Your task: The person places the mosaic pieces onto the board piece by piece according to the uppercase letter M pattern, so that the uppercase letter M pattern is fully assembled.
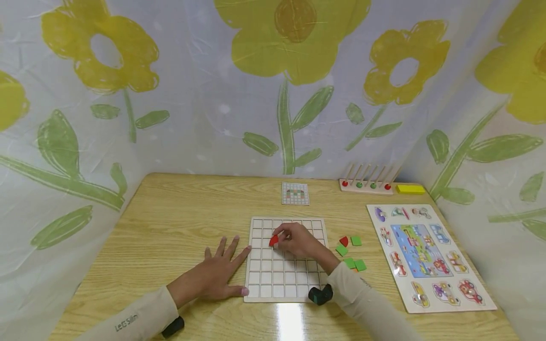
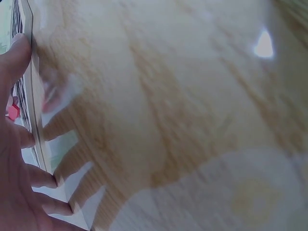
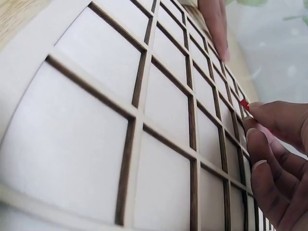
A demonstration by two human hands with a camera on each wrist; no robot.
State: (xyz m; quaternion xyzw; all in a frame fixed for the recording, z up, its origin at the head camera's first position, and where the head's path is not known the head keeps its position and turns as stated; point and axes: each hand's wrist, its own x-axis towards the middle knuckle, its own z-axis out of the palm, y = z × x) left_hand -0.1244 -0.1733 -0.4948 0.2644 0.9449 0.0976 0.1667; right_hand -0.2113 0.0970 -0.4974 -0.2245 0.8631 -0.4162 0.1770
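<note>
My right hand pinches a small red fan-shaped tile between thumb and fingers, over the upper left part of a wooden grid board. In the right wrist view, the red tile shows at the fingertips, close over the board's square cells. My left hand rests on the table with spread fingers, its thumb and index fingertip at the board's left edge. The left wrist view shows those fingers from the palm side, beside the board's rim.
Right of the board lie several green square tiles and another red tile. Behind it is a pattern card. A vehicle puzzle board, a peg stand with beads and a yellow block are at the right.
</note>
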